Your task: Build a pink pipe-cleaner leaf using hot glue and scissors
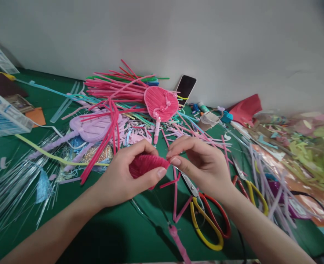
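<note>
My left hand is wrapped round a crimson pipe-cleaner piece with close parallel rows, its thumb lying along the near side. At the right tip of that piece, the thumb and fingertips of my right hand are pinched together; the exact bit between them is hard to make out. Below hang thin wires and a pink wrapped stem. Scissors with red and yellow handles lie under my right hand, beside bent pink pipe cleaners.
Behind my hands lie a pink pipe-cleaner fan shape, a lilac one, a bundle of pink pipe cleaners and a phone. Silver strands spread at left. A second pair of scissors and scraps lie right.
</note>
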Available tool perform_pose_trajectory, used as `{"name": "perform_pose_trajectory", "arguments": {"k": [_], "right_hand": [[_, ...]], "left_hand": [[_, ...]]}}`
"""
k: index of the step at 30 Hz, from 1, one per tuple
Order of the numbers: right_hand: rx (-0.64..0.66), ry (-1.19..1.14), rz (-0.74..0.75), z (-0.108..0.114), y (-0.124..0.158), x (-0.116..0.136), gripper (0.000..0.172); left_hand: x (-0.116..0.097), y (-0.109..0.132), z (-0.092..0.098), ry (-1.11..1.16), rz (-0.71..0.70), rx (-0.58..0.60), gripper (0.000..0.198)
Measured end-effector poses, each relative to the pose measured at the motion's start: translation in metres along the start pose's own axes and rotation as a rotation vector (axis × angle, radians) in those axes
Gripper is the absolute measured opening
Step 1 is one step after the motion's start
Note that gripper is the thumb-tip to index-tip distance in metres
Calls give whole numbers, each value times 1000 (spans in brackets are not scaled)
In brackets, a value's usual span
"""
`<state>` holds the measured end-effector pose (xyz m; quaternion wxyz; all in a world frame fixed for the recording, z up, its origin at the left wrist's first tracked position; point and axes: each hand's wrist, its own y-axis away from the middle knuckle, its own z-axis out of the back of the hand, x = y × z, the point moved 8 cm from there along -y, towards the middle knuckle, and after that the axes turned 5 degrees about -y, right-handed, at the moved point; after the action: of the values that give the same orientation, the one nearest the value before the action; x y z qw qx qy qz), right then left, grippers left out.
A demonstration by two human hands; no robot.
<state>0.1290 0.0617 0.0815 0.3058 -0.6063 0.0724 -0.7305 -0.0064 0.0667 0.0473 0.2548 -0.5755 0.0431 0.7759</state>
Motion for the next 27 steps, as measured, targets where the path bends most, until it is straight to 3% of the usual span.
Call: {"name": "perform_pose_trajectory", "arguments": {"k": [6, 27], "right_hand": [[60, 1, -15, -3, -1, 1, 8], [53, -77, -86, -6, 1, -3, 9]], "left_hand": [[5, 0, -2, 113, 57, 85, 10], [6, -1, -1, 138, 66, 87, 8]]}}
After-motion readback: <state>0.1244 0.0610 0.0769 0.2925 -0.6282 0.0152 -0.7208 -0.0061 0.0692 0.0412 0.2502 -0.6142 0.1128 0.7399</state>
